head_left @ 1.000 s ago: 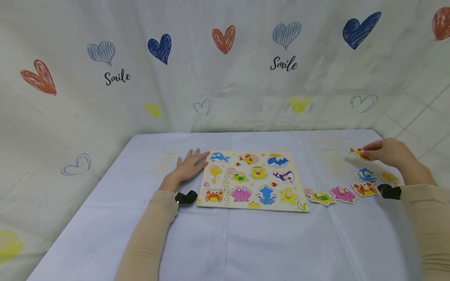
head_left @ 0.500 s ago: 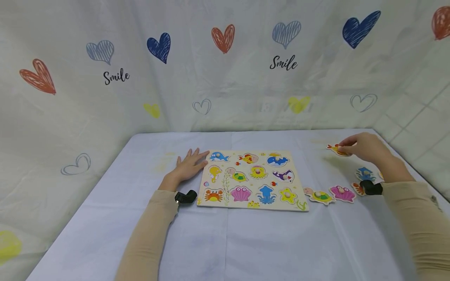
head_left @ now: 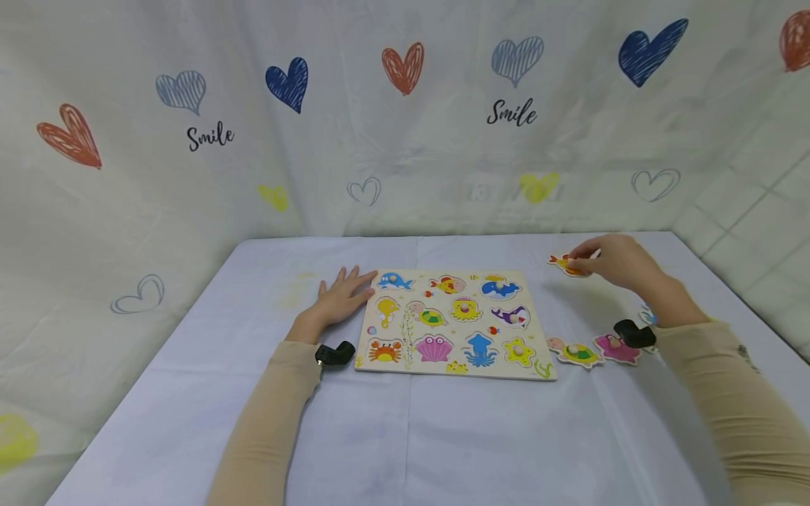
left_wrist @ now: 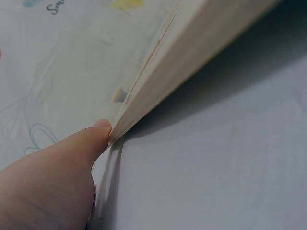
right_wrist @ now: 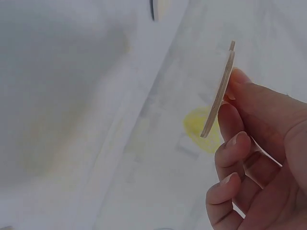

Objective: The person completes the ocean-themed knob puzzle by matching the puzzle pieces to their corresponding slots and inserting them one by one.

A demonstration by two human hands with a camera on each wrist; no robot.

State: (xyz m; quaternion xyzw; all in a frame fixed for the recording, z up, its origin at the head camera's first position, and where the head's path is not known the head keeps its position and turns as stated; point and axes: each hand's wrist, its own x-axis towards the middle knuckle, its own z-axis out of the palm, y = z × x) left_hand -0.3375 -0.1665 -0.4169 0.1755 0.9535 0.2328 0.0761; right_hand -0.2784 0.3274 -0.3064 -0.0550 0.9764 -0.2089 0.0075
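A wooden sea-animal puzzle board [head_left: 540, 371] lies flat on the light cloth-covered table. My left hand [head_left: 342, 299] rests flat on the cloth with straight fingers against the board's left edge [left_wrist: 163, 81]. My right hand [head_left: 610, 261] hovers above the table to the right of the board's far corner and pinches an orange-yellow fish piece [head_left: 565, 264] by its peg. In the right wrist view the fish piece [right_wrist: 219, 91] shows edge-on against my fingertips [right_wrist: 235, 139].
Loose pieces lie to the right of the board: a turtle [head_left: 572, 352] and a pink shell [head_left: 615, 348], with others hidden behind my right forearm. A heart-printed curtain [head_left: 405, 119] backs the table. The table's right edge [head_left: 728, 288] is near my right arm.
My right hand has carried the fish piece leftward, from over the loose pieces toward the board's far right corner. The left hand has stayed put.
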